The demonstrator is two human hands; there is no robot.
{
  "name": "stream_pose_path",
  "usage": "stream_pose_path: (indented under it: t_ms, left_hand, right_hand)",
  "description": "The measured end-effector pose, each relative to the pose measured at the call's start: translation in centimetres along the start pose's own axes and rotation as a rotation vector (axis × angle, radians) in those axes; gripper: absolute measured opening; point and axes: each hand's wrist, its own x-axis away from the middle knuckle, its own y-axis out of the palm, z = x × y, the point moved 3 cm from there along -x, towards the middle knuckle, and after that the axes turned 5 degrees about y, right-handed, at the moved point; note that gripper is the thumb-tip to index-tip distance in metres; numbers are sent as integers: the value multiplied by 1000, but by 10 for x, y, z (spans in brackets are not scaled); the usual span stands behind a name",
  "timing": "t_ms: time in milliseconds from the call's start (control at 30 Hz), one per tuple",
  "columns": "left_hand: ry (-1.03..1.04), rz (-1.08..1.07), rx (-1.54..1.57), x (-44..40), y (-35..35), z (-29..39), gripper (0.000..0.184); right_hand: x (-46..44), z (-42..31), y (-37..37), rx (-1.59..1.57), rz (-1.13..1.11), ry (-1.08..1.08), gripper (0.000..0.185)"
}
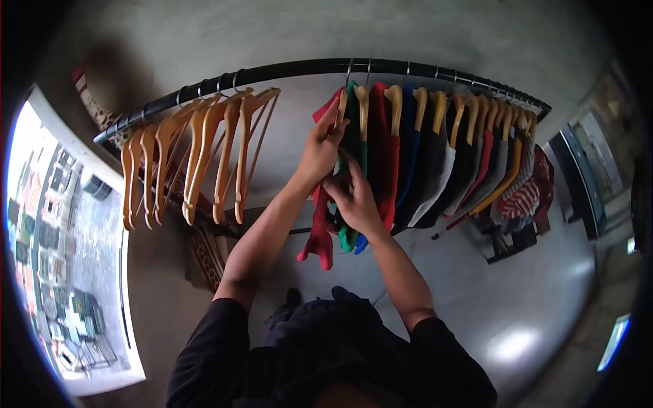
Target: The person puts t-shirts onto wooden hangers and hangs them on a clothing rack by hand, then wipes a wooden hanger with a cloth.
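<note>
A red garment (317,239) hangs from a wooden hanger (341,109) near the middle of the rail. My left hand (322,151) is raised to that hanger's shoulder, its fingers closed around the wood and the cloth at the top. Lower and to the right, my right hand (354,197) has bent fingers against the same red garment and appears to pinch its edge; the fingertips are partly hidden. Close behind the hands hang a green garment (352,136) and a brighter red garment (386,170).
A black rail (292,69) runs across the view. Several bare wooden hangers (231,136) hang at the left. More garments, including a black garment (430,170) and a striped one (520,197), crowd the right side. A bright window (75,245) is at far left.
</note>
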Motion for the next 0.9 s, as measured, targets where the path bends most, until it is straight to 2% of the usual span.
stream_pose_path:
  t_ms: [67,167,300,367,433,467,600,867,900]
  left_hand:
    - [21,-20,18,-9,0,-11,54]
    - [21,-3,82,-19,0,-14,55]
    - [-6,2,149,-32,-4,-22,57]
    - [36,-13,160,-38,-2,-31,57]
    - [-57,-50,162,-36,0,-31,57]
    - [-104,-63,159,-34,0,-32,58]
    - [-38,-16,154,-32,0,-40,58]
    - [-16,-11,-30,-27,-6,-39,53]
    - [-28,-10,-69,-22,-9,-33,52]
  right_hand:
    - [-7,0,0,8,33,51,57]
    - [-17,3,7,-39,138,-64,56]
    - [-22,-22,5,114,136,27,51]
    - [-29,8,4,70,166,-28,49]
    - [-34,11,8,33,199,-63,49]
    - [-30,11,4,91,170,16,49]
    - [-33,20,3,49,155,-12,49]
    - [-27,18,3,155,165,9,41]
    - [-26,15,4,260,194,-55,38]
